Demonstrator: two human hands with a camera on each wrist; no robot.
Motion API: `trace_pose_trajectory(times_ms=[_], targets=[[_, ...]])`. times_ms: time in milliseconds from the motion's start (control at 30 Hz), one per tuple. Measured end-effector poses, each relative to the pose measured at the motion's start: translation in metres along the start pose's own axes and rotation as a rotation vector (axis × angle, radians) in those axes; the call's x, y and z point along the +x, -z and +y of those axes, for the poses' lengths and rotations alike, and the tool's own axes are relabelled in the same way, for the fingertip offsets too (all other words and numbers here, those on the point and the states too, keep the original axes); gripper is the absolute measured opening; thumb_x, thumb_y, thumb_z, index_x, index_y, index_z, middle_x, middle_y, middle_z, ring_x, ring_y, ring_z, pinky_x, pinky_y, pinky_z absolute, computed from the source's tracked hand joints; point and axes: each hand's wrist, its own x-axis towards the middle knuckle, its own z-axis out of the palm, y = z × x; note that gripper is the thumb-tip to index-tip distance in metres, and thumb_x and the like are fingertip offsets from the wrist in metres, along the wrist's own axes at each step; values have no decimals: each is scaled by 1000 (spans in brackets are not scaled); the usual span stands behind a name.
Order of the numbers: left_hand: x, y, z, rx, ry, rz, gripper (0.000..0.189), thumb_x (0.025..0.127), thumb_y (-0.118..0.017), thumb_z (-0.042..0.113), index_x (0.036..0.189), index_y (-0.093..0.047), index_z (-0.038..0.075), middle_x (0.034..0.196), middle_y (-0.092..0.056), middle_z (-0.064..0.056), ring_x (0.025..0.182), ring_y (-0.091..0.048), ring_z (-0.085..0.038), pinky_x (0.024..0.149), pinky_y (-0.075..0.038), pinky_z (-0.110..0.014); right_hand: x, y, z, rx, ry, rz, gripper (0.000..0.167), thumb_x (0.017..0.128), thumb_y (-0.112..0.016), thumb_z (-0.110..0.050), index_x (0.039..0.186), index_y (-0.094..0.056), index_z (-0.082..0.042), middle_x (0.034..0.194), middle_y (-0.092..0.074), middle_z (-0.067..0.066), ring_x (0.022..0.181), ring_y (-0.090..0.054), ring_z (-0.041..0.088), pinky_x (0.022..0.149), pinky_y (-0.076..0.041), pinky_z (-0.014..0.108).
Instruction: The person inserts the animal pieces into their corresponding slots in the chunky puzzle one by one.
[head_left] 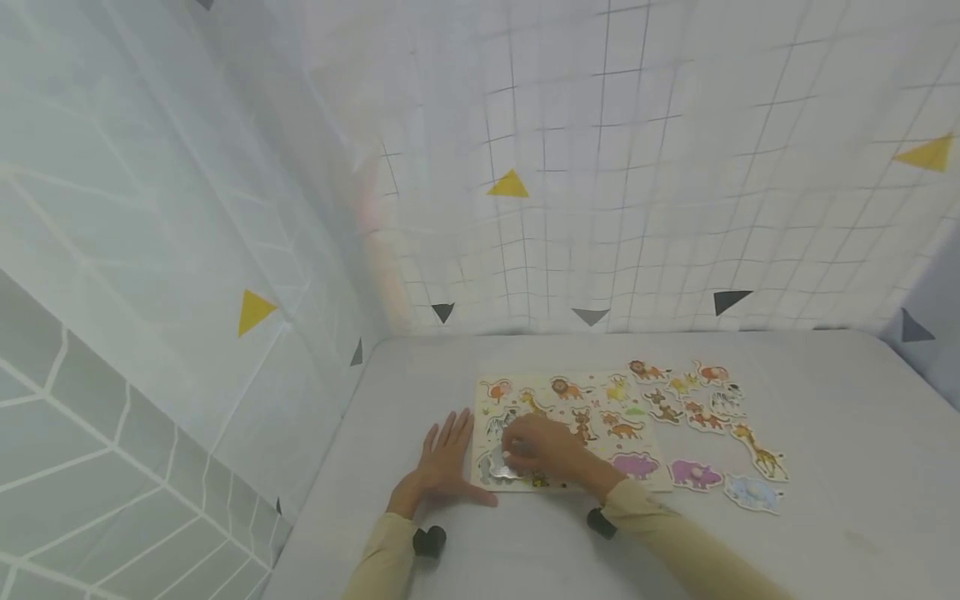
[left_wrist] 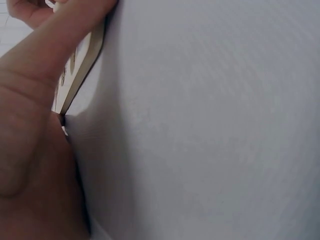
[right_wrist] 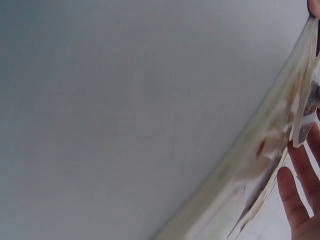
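Observation:
A wooden animal puzzle board [head_left: 577, 483] lies on the table before me. My left hand [head_left: 446, 467] is flat against its lower left corner, fingers along the left edge and thumb along the near edge. The left wrist view shows that thumb [left_wrist: 65, 40] close up beside the board's side. Over the left part of the board, my right hand [head_left: 547, 450] pinches a puzzle piece [right_wrist: 306, 107] with a greyish picture, whose animal is mostly hidden. The piece is close over the lower left corner, near the grey elephant picture [head_left: 487, 471].
Right of the board lie several loose animal pieces, among them a lion [head_left: 647, 372], a giraffe [head_left: 761, 454], a purple hippo [head_left: 695, 475] and a light blue piece [head_left: 753, 493]. A patterned cloth wall [head_left: 570, 250] closes off the table's back.

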Motion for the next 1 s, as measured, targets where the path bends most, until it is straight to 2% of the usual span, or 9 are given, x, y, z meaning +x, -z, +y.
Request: trace_pose_trajectory(times_ms=[200, 333, 633, 1000], targets=[[0, 2, 3, 7, -5, -3, 148, 61, -87, 72, 166, -4, 7, 177, -2, -10, 164, 1, -35, 132, -1, -63, 1, -8, -4, 15, 32, 8, 4, 96, -73, -25, 98, -69, -24, 118, -72, -5, 115, -66, 15, 103, -57, 37], [-2, 5, 6, 9, 6, -17, 147, 63, -88, 69, 166, -4, 6, 176, -1, -11, 164, 2, -36, 132, 0, -63, 2, -9, -7, 45, 73, 34, 5, 95, -74, -21, 97, -70, -19, 118, -69, -1, 113, -66, 16, 103, -58, 38], [-11, 19, 19, -4, -8, -24, 141, 66, -90, 61, 164, -8, 0, 175, -6, -17, 163, -3, -41, 131, -3, -66, 7, -11, -14, 3, 34, 0, 6, 93, -76, -22, 93, -71, -21, 103, -69, -7, 96, -60, 8, 90, -57, 30], [-9, 16, 17, 15, 8, -31, 142, 66, -88, 66, 165, -7, 4, 176, -4, -14, 164, -1, -39, 132, -2, -64, 11, -10, -20, -28, 21, -18, 7, 91, -78, -22, 95, -73, -19, 101, -70, -6, 96, -60, 8, 89, -57, 27]])
